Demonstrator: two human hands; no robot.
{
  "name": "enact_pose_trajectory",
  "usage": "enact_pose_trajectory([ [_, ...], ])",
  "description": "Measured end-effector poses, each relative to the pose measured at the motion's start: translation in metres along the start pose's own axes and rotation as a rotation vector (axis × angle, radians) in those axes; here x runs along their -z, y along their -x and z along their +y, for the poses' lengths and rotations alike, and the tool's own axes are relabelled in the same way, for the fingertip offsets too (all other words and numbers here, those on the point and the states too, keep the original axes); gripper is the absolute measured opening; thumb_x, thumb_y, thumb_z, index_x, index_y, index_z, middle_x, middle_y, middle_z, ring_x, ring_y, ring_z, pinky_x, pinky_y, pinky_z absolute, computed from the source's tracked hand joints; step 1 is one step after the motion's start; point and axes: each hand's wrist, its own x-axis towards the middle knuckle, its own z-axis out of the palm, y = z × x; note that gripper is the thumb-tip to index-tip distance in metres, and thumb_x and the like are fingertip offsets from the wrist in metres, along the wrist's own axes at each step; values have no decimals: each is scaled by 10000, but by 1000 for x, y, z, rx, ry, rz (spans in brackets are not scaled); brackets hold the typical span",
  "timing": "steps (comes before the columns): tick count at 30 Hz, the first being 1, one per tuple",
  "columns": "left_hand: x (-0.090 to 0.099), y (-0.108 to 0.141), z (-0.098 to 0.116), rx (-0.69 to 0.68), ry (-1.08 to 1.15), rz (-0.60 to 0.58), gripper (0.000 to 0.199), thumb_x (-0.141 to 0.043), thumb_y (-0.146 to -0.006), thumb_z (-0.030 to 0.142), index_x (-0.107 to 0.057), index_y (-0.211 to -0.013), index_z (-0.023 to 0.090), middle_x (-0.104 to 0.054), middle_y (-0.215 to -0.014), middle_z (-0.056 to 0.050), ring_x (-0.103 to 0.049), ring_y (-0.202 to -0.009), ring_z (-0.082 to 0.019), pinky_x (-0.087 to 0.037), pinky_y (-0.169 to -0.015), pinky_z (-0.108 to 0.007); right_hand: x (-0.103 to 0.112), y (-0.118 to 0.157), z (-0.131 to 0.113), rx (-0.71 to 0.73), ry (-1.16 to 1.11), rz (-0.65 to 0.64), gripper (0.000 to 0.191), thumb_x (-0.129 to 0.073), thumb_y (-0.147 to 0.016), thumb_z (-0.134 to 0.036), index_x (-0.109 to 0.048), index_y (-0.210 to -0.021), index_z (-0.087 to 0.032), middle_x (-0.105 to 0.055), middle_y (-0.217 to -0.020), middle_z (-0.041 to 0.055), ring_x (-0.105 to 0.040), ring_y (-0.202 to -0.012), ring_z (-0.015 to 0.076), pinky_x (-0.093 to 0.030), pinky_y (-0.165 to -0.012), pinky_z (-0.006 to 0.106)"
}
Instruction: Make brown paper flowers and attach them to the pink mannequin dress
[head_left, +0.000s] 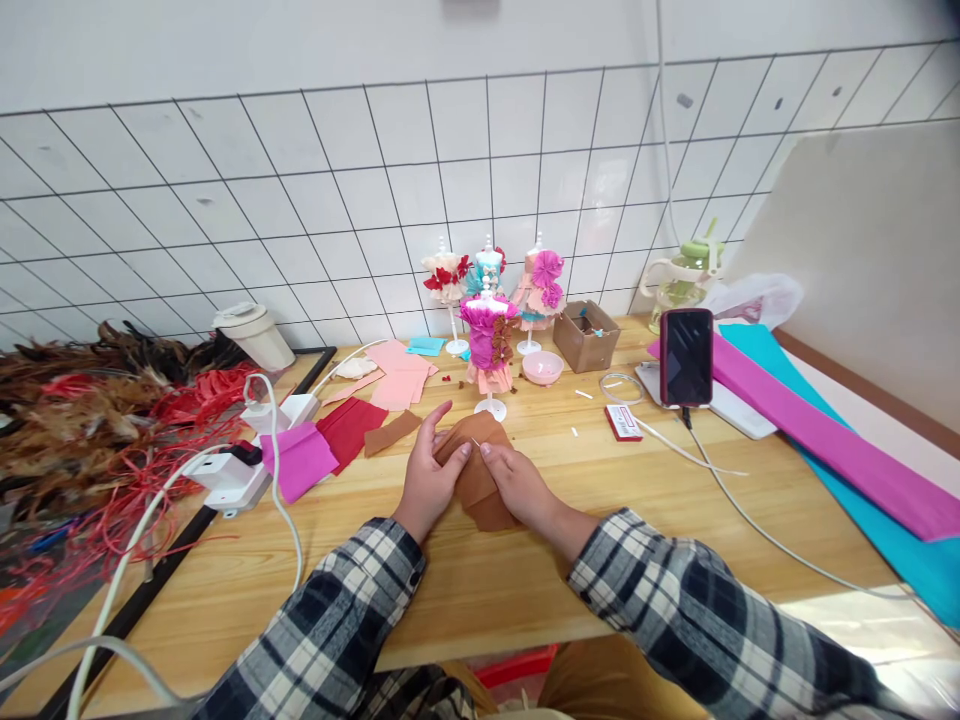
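My left hand [426,482] and my right hand [527,488] are both closed on a sheet of brown crepe paper [481,492], held just above the table in front of me. The two thumbs sit close together on its upper face. Between the thumb tips shows a thin, pale sliver, too small to name. My left index finger points up behind the sheet, and most other fingers are hidden under it. Just beyond the sheet stands a small white dress form [489,350] in a magenta paper bodice with brown flowers.
Several other dressed forms, including a peach one [538,290], stand behind. Nearby are a pink bowl [543,368] and a cardboard box [587,338]. Cut papers [352,432] and a power strip [232,482] lie left. At right are a phone [686,357], cables and long paper rolls [840,440].
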Motion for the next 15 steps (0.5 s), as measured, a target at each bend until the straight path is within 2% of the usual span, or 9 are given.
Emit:
enact_pose_trajectory([
  [3, 5, -1, -1, -26, 42, 37, 623, -626, -786, 281, -366, -1349, 216, -616, -960, -41, -589, -918, -171, -468, -849, -309, 1, 0, 0, -5, 23, -13, 521, -287, -919, -558, -659, -943, -194, -679, -889, 66, -588, -827, 204, -449, -766, 324],
  [7, 11, -4, -5, 5, 79, 35, 635, -640, -770, 274, -372, -1342, 207, -588, -845, -11, -577, -838, -142, -462, -816, -281, 3, 0, -1, 0, 57, -27, 505, -309, -912, -559, -660, -904, -196, -672, -860, 58, -582, -803, 196, -443, -739, 308],
  [15, 7, -5, -7, 40, 115, 2, 676, -661, -738, 239, -361, -1345, 228, -550, -769, 25, -554, -751, -111, -464, -721, -234, 3, -1, -1, 9, 28, -52, 543, -294, -907, -576, -653, -878, -170, -645, -775, 40, -565, -748, 178, -438, -706, 296],
])
